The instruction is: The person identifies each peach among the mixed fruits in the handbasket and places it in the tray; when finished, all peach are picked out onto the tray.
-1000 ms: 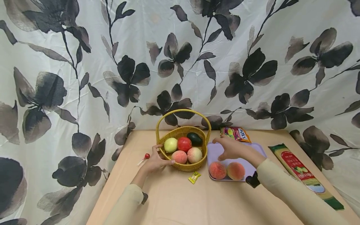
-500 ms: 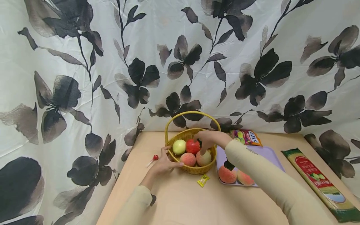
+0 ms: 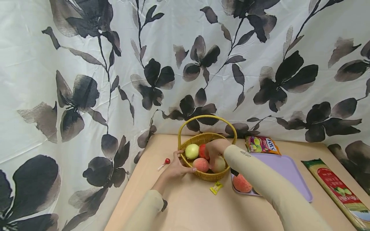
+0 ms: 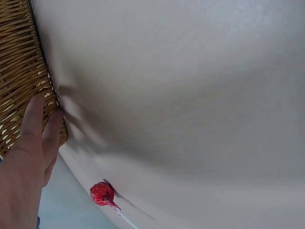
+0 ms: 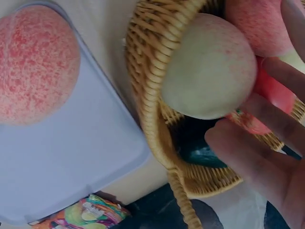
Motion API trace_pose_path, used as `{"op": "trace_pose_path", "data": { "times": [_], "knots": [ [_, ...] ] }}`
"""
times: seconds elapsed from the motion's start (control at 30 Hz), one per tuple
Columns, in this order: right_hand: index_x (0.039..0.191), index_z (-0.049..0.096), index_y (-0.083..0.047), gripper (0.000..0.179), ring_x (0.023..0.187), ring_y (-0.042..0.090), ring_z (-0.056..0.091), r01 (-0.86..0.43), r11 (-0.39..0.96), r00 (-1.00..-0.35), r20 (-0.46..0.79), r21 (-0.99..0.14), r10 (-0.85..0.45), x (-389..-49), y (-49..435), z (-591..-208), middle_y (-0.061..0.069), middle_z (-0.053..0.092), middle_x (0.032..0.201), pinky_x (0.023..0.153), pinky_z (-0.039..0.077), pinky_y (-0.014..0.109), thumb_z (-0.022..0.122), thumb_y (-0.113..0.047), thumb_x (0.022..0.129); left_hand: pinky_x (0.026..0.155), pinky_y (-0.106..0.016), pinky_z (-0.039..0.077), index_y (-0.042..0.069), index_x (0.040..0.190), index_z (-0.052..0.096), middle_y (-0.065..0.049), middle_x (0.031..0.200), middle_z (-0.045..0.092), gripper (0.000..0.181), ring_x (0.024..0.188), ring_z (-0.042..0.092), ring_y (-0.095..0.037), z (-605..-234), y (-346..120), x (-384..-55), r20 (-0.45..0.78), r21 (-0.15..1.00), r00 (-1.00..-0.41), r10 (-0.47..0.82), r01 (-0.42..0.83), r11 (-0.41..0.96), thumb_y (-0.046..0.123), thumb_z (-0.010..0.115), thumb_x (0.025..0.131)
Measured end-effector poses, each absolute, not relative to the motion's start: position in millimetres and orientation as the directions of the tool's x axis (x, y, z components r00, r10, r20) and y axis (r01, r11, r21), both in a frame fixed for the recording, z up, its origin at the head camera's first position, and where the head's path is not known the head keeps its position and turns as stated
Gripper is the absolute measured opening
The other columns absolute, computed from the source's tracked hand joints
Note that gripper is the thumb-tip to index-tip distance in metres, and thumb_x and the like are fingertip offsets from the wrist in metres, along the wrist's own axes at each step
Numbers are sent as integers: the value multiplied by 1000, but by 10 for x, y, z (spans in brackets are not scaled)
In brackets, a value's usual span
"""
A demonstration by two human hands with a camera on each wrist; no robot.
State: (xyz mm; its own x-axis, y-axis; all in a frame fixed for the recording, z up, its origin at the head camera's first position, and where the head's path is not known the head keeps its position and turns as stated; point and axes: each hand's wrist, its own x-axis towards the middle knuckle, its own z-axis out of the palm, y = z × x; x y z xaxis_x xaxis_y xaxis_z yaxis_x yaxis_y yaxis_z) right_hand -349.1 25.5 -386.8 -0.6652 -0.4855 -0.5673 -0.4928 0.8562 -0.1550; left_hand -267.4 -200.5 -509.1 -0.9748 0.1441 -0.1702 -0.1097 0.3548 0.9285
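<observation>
A yellow wicker basket [image 3: 209, 177] with an arched handle holds a green apple [image 3: 191, 151], a red fruit [image 3: 202, 151], a pink peach [image 3: 200, 165], a pale peach [image 3: 219, 164] and a dark green avocado [image 5: 202, 155]. My left hand [image 3: 175, 167] rests against the basket's left side, its fingers extended along the wicker and its thumb toward the front. Inside the basket, my right hand [image 3: 216, 149] spreads its fingers over the fruit, fingertips right at the pale peach and the red fruit. It hides the avocado in the head view.
A lilac tray [image 3: 292, 171] with peaches [image 3: 242, 183] stands right of the basket, partly under the right sleeve. Behind it lies a candy bag [image 3: 261, 145]; farther right, a long green-and-red packet [image 3: 336, 189]. A yellow wrapped candy [image 3: 216, 188] and a red lollipop [image 3: 167, 161] lie nearby.
My right hand has moved left from above the tray into the basket, among the fruit. My left hand stays at the basket's side. The head view has shifted so everything sits farther right.
</observation>
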Motion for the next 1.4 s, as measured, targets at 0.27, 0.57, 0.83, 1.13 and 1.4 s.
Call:
{"op": "trace_pose_path", "data": {
  "times": [0.27,0.57,0.83,1.13,1.4],
  "knots": [
    [98,76,-18,32,94,18,59,-492,855,-695,-516,-166,-500,-3467,302,-3972,-5,68,100,88,54,42,96,-22,73,117,-49,37,13,157,9,-30,161,36,119,150,40,-37,-5094,-1963,-2678,-166,931,-977,134,-111,348,36,94,77],
    [81,73,-18,22,79,18,49,-563,824,-713,-466,-66,-524,-3321,329,-3996,-4,58,80,67,44,34,92,-14,72,116,-50,38,11,157,8,-30,160,37,119,150,41,-37,-5095,-1930,-2684,-162,934,-975,151,-102,343,37,93,78],
    [90,67,-20,32,85,18,51,-573,815,-694,-477,-87,-539,-3389,412,-4095,-5,60,89,74,45,35,93,-12,75,120,-52,35,12,155,12,-30,160,37,116,151,39,-38,-5092,-1913,-2717,-147,933,-980,134,-93,349,36,94,77],
    [93,75,-22,27,86,18,56,-509,847,-706,-490,-151,-511,-3370,477,-4109,-8,67,93,74,52,38,90,-9,76,121,-52,34,12,155,10,-30,160,36,116,152,38,-39,-5115,-1935,-2720,-160,928,-979,129,-104,357,36,93,78],
    [118,74,-16,42,82,28,73,-481,819,-657,-491,-312,-573,-3433,489,-3930,4,67,118,72,64,48,89,-10,80,117,-47,38,12,154,10,-32,158,39,113,149,42,-39,-5105,-1976,-2693,-164,932,-977,136,-108,345,33,92,80]
  ]
}}
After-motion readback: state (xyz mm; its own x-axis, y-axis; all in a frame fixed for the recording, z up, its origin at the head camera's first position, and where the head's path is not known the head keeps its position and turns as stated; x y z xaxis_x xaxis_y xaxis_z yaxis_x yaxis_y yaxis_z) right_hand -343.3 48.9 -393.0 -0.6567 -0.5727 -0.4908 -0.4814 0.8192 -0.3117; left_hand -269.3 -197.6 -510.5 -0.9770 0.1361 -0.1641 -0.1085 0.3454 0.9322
